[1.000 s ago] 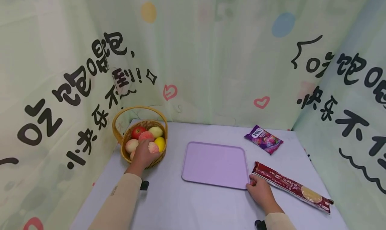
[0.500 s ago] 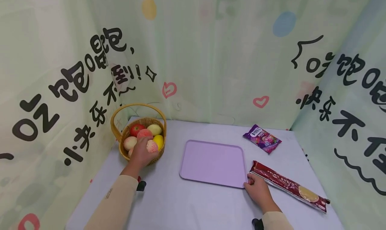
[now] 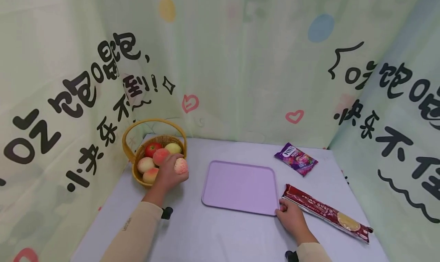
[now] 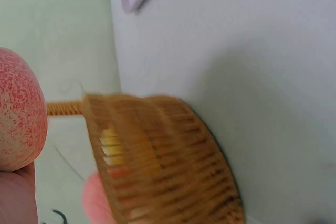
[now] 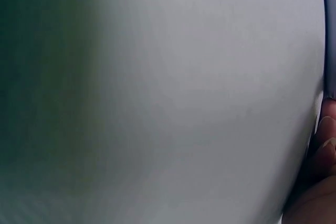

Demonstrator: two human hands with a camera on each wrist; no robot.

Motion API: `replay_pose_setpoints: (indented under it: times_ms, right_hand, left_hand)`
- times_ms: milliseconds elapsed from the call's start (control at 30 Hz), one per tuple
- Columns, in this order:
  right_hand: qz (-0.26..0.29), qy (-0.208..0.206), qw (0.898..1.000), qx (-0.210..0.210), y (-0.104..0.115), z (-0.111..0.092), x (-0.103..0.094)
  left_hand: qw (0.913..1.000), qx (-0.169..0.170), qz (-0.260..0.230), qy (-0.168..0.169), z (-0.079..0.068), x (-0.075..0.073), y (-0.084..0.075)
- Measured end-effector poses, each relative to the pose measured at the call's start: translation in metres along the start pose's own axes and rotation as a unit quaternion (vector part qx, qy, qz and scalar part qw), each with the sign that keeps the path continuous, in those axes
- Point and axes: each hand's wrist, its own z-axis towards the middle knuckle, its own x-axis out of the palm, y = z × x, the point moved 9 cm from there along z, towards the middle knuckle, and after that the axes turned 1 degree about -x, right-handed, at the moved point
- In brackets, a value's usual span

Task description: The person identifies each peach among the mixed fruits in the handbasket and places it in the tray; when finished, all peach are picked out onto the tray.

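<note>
A speckled pink peach [image 3: 181, 166] is gripped in my left hand [image 3: 169, 175], raised at the right rim of the wicker basket [image 3: 136, 175]. The left wrist view shows that peach [image 4: 20, 111] apart from the basket wall [image 4: 184, 156]. Inside the basket lie a red apple [image 3: 152, 149], a pale green fruit [image 3: 173, 148] and several peaches [image 3: 146, 165]; my hand covers part of them. With curled fingers, my right hand [image 3: 292, 218] holds the near right corner of a flat lilac tray [image 3: 240, 187]. The right wrist view catches only some fingers [image 5: 326, 129] against the tray's edge.
Beyond the tray, to the right, lies a purple candy bag [image 3: 296, 159]. A long red spaghetti packet [image 3: 326, 212] lies slantwise just right of my right hand. Printed cloth [image 3: 233, 82] hangs around the white table [image 3: 220, 239] at the back and both sides.
My left hand has lifted the peach up and to the right, out from among the other fruit to the basket's rim. The right hand stays at the tray corner. The view shifts slightly.
</note>
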Motion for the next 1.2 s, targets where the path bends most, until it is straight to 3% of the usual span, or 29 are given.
replay_pose_setpoints:
  times_ms: [200, 600, 867, 1200]
  right_hand:
    - [0.006, -0.006, 1.0, -0.004, 0.0, -0.002, -0.001]
    - [0.006, -0.007, 1.0, 0.005, -0.001, -0.001, 0.0]
    - [0.008, -0.009, 1.0, 0.006, -0.002, -0.002, -0.002]
    - [0.018, -0.003, 1.0, 0.012, -0.003, -0.003, -0.001]
  left_hand:
    - [0.9993, 0.033, 0.005, 0.015, 0.004, 0.022, -0.028]
    - [0.9964, 0.041, -0.049, 0.055, 0.024, 0.077, -0.056]
    - [0.995, 0.018, -0.061, 0.077, 0.032, 0.116, -0.058]
    - [0.9918, -0.017, -0.088, 0.091, 0.04, 0.15, -0.051]
